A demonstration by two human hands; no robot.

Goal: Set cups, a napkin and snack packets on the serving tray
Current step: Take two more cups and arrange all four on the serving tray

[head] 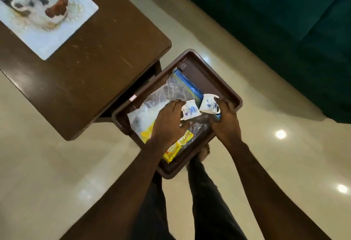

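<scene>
A brown serving tray (218, 80) sits low beside the table, over my legs. In it lie a clear zip bag (171, 91) with something white inside, a yellow snack packet (180, 144) and a dark clear packet (199, 127). Two white cups with blue flowers stand tilted over the packets. My left hand (169, 121) grips the left cup (190, 110) from its left side. My right hand (226, 118) grips the right cup (209, 104) from its right, by the handle. The cups nearly touch each other.
A dark wooden table (85, 78) stands to the left, with a printed placemat (43, 15) at its far corner. A dark green sofa (284, 21) fills the upper right. Glossy pale floor tiles (284, 106) surround the tray; my bare foot (203, 152) shows under it.
</scene>
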